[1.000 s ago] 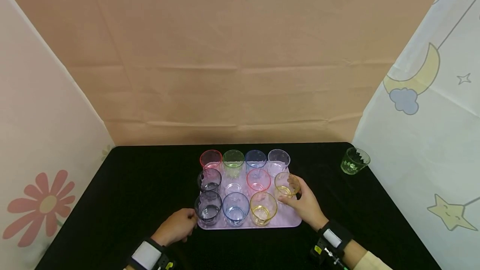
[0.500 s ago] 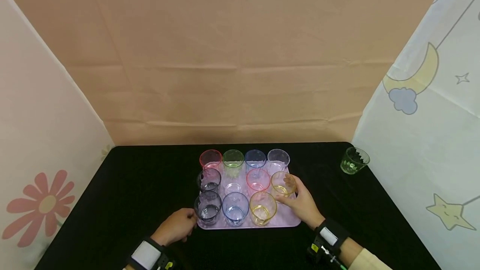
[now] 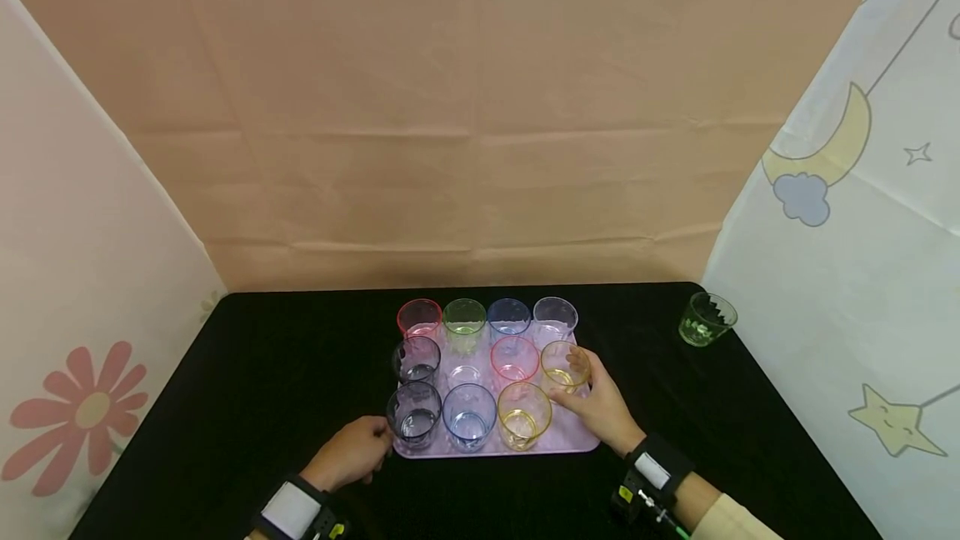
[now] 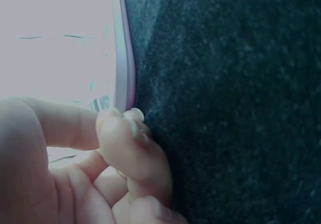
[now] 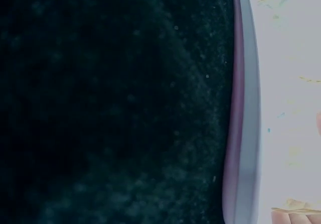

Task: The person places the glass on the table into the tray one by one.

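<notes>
A pale purple tray (image 3: 564, 438) carries rows of clear tumblers with tinted rims. My left hand (image 3: 350, 452) pinches the tray's front left corner; in the left wrist view its thumb and fingertips meet at the tray rim (image 4: 122, 68). With thumb and fingers around it, my right hand (image 3: 602, 411) holds a yellow-rimmed glass (image 3: 558, 372) at the right end of the middle row. Closest to that hand are a pink-rimmed glass (image 3: 514, 361) and a front yellow-rimmed glass (image 3: 523, 419). The right wrist view is overexposed over the tray, showing only bits of fingers.
A green glass (image 3: 707, 320) stands apart near the right edge of the black-covered table (image 3: 300, 373). The front row also has a dark glass (image 3: 414, 415) and a blue glass (image 3: 469, 419). A brown paper backdrop (image 3: 465, 190) rises behind, with printed sheets at both sides.
My right hand has moved slightly left with the yellow-rimmed glass, bringing it nearer the pink-rimmed one. My left hand keeps its place at the tray corner. The view has shifted slightly.
</notes>
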Available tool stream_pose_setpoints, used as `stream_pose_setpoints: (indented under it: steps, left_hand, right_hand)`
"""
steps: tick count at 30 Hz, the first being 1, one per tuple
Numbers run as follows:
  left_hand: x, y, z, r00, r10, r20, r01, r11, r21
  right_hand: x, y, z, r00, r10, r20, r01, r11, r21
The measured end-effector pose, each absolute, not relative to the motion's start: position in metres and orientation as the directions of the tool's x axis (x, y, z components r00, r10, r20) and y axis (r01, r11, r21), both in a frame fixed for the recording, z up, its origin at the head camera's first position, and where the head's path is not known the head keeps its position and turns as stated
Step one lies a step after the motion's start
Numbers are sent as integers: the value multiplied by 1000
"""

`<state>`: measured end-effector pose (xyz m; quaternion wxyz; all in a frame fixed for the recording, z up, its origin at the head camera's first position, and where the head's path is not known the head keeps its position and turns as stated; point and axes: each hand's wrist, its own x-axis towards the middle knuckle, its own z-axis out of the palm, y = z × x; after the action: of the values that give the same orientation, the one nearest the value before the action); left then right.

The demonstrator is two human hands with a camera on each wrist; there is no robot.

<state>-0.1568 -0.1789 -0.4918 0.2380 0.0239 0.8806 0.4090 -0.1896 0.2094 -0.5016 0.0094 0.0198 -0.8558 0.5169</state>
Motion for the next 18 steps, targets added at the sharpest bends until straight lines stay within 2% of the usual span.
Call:
stream_pose_setpoints:
  steps: [18]
  left_hand:
    - [-155,-176,-489,-886,227,-405,-166,660,733]
  right_hand:
    - [-186,205,-500,-997,-14,72,-70,459,-886]
